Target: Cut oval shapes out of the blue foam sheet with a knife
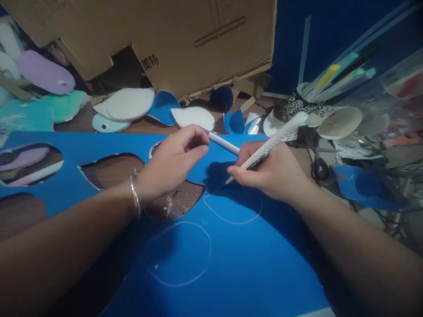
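My right hand grips a white pen with a twisted-looking barrel. The pen's tip is at or just above a blue sheet, on a thin pale curved outline. My left hand, a silver bangle at its wrist, is over the sheet beside a cut-out hole. Its fingers are loosely bent, the thumb apart from the index finger, and I see nothing held. A second white pen with a purple end lies between the hands. A rounded pale outline is drawn lower on the sheet.
Leaf-like and oval holes pierce the sheet's left side, showing brown wood. Behind are white cut pieces, a purple fish shape and a large cardboard piece. At right stand a patterned pen cup, a tipped paper cup and dark-handled scissors.
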`<state>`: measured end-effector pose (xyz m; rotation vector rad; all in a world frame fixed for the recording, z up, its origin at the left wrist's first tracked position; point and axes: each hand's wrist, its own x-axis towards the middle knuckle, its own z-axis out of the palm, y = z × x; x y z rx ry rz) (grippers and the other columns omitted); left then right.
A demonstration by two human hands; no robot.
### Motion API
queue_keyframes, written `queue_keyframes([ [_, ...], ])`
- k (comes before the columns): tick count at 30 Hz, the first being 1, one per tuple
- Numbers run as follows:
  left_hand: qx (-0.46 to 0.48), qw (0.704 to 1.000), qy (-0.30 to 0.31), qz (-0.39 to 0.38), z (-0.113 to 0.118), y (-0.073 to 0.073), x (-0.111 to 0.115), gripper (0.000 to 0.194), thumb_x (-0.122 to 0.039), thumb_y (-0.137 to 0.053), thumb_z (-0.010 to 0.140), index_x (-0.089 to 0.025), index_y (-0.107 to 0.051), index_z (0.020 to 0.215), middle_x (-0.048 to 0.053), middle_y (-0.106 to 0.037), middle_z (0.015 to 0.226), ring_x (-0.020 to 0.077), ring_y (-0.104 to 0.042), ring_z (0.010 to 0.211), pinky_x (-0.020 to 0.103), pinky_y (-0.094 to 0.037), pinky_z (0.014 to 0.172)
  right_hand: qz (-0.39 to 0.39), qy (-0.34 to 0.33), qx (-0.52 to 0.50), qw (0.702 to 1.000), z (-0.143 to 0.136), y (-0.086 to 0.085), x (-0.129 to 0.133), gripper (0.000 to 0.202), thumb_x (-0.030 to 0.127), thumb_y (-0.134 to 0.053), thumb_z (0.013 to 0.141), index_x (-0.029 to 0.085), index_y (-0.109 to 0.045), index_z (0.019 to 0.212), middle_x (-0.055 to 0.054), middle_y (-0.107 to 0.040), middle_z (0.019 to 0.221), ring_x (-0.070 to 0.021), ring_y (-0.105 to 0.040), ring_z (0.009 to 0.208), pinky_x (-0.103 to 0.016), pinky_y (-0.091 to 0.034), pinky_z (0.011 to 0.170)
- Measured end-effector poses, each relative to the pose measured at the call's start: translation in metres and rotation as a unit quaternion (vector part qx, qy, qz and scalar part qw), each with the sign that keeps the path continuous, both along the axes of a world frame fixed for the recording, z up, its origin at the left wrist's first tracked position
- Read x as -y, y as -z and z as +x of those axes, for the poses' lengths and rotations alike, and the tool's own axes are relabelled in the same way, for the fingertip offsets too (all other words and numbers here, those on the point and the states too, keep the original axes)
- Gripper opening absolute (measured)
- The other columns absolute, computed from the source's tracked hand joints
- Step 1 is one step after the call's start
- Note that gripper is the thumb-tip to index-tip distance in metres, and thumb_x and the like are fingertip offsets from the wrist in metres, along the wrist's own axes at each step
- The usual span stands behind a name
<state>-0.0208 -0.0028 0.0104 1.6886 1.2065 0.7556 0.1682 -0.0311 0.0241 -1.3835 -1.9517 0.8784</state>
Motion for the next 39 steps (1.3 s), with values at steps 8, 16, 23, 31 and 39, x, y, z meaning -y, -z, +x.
queue_keyframes([
  [8,-0.001,1.000,0.000,0.000,0.0003,-0.0010,0.0003,0.006,-0.022,-0.050,0.077,-0.019,-0.053,0.080,0.000,-0.052,0.071,0.0113,-0.044,0.060,0.025,-0.036,0.054,-0.004,-0.006,-0.009,1.000,0.0011,0.0011,-0.0012,0.019,0.028,-0.067,0.066,0.019,-0.057,0.053,0.002,-0.054,0.046,-0.0090,-0.044,0.042,-0.024,-0.030,0.037],
  [16,-0.005,1.000,0.004,0.005,0.0004,-0.0012,0.0003,0.007,-0.022,-0.049,0.077,-0.019,-0.054,0.081,-0.001,-0.052,0.072,0.0107,-0.044,0.060,0.026,-0.037,0.055,-0.003,-0.009,-0.008,1.000,0.0018,0.0013,-0.0019,0.020,0.030,-0.067,0.067,0.019,-0.057,0.054,0.001,-0.053,0.046,-0.0093,-0.045,0.043,-0.024,-0.029,0.038],
  [23,-0.004,1.000,0.000,0.002,0.0007,-0.0007,0.0008,0.007,-0.022,-0.050,0.075,-0.019,-0.054,0.080,-0.001,-0.051,0.069,0.0108,-0.044,0.059,0.026,-0.037,0.055,0.002,-0.011,-0.012,1.000,0.0021,0.0024,-0.0033,0.019,0.027,-0.068,0.066,0.020,-0.056,0.054,0.002,-0.052,0.046,-0.0089,-0.044,0.042,-0.024,-0.029,0.038],
  [31,0.006,1.000,0.000,-0.005,0.0007,-0.0001,0.0006,0.007,-0.022,-0.050,0.076,-0.019,-0.054,0.080,-0.001,-0.051,0.069,0.0109,-0.043,0.058,0.026,-0.036,0.054,-0.004,-0.009,-0.003,1.000,0.0012,-0.0008,-0.0038,0.018,0.023,-0.067,0.065,0.019,-0.056,0.052,0.002,-0.052,0.045,-0.0084,-0.044,0.042,-0.023,-0.029,0.038],
  [39,0.004,1.000,0.004,-0.005,0.0008,-0.0008,0.0013,0.006,-0.022,-0.049,0.077,-0.020,-0.053,0.081,-0.001,-0.050,0.069,0.0107,-0.042,0.057,0.026,-0.036,0.053,-0.023,-0.002,-0.014,1.000,0.0011,-0.0018,-0.0033,0.018,0.025,-0.066,0.066,0.017,-0.056,0.053,0.002,-0.051,0.046,-0.0088,-0.044,0.042,-0.023,-0.030,0.039],
])
